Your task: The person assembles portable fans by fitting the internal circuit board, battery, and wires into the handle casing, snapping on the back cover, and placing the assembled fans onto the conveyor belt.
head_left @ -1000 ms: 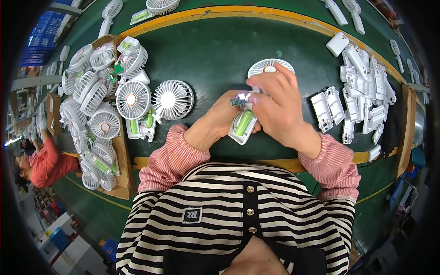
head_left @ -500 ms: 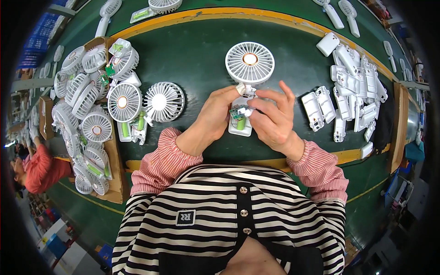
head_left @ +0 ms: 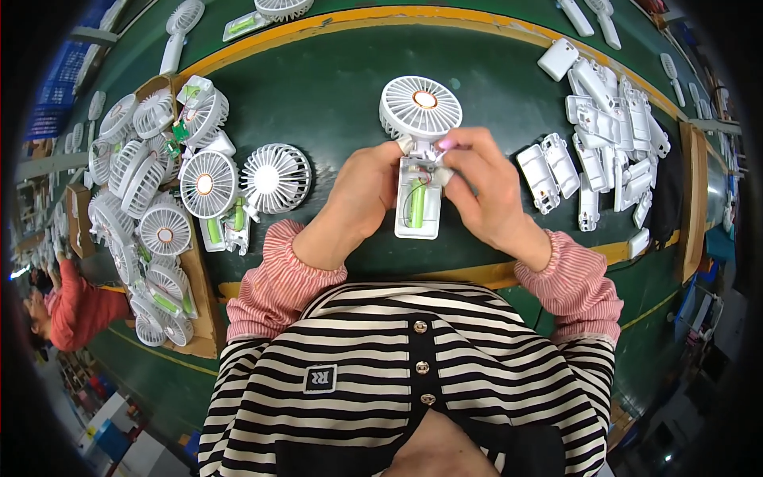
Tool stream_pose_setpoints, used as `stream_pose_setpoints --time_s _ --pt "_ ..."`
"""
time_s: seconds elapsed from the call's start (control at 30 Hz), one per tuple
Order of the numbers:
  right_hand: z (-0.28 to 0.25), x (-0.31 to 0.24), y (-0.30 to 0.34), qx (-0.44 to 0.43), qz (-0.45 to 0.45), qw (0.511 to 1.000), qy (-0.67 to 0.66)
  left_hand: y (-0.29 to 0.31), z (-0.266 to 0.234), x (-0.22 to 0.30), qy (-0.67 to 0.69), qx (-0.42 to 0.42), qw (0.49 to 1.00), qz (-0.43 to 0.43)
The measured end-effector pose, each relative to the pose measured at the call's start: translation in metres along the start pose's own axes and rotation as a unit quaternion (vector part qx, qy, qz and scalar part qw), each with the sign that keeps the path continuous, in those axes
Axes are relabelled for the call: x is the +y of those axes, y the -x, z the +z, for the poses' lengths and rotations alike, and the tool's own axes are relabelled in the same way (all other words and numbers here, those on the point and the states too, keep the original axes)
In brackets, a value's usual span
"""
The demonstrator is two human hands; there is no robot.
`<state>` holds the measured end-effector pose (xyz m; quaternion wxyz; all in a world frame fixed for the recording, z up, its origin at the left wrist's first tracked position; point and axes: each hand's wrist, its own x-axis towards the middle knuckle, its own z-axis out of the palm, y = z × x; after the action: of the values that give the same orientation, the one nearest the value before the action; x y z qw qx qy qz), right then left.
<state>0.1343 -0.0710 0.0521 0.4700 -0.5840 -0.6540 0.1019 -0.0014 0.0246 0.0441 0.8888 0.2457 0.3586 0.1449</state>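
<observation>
In front of me lies a white handheld fan [head_left: 424,102], its round grille at the far end and its open handle shell [head_left: 408,229] toward me. Inside the shell a green battery cell [head_left: 416,205] and thin wires show. My left hand [head_left: 362,191] is closed around the left side of the fan's neck, a white covering on its fingertip. My right hand [head_left: 489,187] is closed at the neck's right side, thumb and fingers pinched by the top of the shell. Whatever small part sits between those right fingertips is mostly hidden.
At left, a cardboard box [head_left: 205,318] holds several fans with open handles. Two more fans stand beside it, one a bare-bladed fan [head_left: 276,179]. White handle covers [head_left: 608,119] are piled at right. A yellow strip [head_left: 493,22] edges the green bench. Another person [head_left: 75,306] sits far left.
My right hand has moved up to the fan's neck. The fan head has tilted and shifted slightly left. The open shell shows more, and the green circuit board is out of sight.
</observation>
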Motion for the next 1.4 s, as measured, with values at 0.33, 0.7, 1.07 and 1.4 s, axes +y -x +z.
stream_pose_setpoints --time_s 0.33,0.7,1.07,1.4 --pt "-0.011 0.000 -0.013 -0.075 0.046 0.996 -0.028 0.007 0.009 0.008 0.006 -0.039 0.999 -0.024" --pt "-0.010 0.002 -0.013 -0.091 0.057 0.993 -0.045 0.006 0.006 0.007 0.010 -0.048 0.998 -0.029" --pt "-0.010 0.002 -0.012 -0.096 0.045 0.994 -0.028 0.003 0.002 0.006 0.045 -0.067 0.996 -0.036" --pt "-0.010 0.001 -0.015 -0.106 0.047 0.992 -0.041 0.005 0.003 0.006 0.027 -0.069 0.997 -0.031"
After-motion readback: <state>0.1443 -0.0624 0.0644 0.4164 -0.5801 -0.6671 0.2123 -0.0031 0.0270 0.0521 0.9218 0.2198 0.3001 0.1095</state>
